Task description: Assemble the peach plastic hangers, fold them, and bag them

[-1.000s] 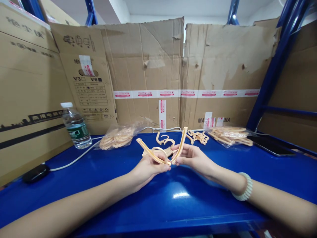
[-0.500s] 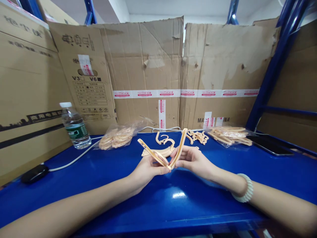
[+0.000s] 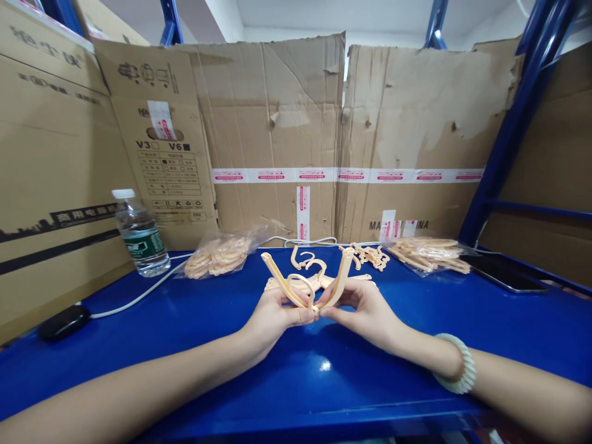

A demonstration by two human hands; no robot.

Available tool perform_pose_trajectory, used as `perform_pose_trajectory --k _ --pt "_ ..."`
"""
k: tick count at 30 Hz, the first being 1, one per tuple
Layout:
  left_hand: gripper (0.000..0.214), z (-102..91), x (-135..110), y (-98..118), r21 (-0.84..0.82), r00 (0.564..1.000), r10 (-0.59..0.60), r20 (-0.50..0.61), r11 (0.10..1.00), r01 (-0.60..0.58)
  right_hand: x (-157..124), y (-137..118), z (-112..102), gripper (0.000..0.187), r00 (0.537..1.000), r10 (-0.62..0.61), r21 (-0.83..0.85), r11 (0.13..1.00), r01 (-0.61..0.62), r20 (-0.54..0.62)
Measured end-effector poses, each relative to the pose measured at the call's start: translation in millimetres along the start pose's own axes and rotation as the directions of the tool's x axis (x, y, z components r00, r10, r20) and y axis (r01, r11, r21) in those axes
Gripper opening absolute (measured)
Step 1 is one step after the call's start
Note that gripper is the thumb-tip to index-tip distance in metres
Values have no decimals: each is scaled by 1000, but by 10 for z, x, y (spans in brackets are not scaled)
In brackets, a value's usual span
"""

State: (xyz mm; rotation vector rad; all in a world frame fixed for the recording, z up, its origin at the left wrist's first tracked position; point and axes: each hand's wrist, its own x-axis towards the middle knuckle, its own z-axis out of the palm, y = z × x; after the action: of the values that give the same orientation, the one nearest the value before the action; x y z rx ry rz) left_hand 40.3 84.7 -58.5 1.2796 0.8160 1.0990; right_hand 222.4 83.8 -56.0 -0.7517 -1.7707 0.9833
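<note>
Together, left hand (image 3: 283, 310) and right hand (image 3: 363, 309) hold a left piece (image 3: 276, 274) and a right piece (image 3: 341, 280) in a V
Far left, a bottle (image 3: 142, 240) stands beside a bag of parts (image 3: 217, 256); mid-scene, the left grip closes on its piece, a curved hook (image 3: 311, 288) rising alongside; the right grip pinches the other, both lower ends meeting above the tabletop (image 3: 296, 382); far right, a second bag (image 3: 430, 254) lies beside a phone (image 3: 506, 272)

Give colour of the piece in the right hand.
Pale peach: the piece in the right hand, best seen in the head view.
</note>
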Motion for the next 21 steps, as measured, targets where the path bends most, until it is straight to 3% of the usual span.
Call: perform_pose_trajectory --k 5,9,12,17,21 --pt "26 -22 11 -60 72 998 -28 -55 997 32 19 25 33 24 1000 11 21 1000 -11 -17" --pt "28 -7 -3 21 -41 994 -105 -25 994 104 90 11 -43 26 1000 22 74 997 -22 1" --pt "27 -53 18 131 -98 987 -156 -27 983 152 175 -28 -271 27 995 43 62 997 -49 92" --pt "12 -274 156 315 -109 993 -114 -37 988 110 290 -99 -778 27 982 27 -110 994 -7 186" --pt "9 -466 288 444 -102 987 -117 -108 989 106 331 -140 -1016 23 983 -25 -377 922 93 182"
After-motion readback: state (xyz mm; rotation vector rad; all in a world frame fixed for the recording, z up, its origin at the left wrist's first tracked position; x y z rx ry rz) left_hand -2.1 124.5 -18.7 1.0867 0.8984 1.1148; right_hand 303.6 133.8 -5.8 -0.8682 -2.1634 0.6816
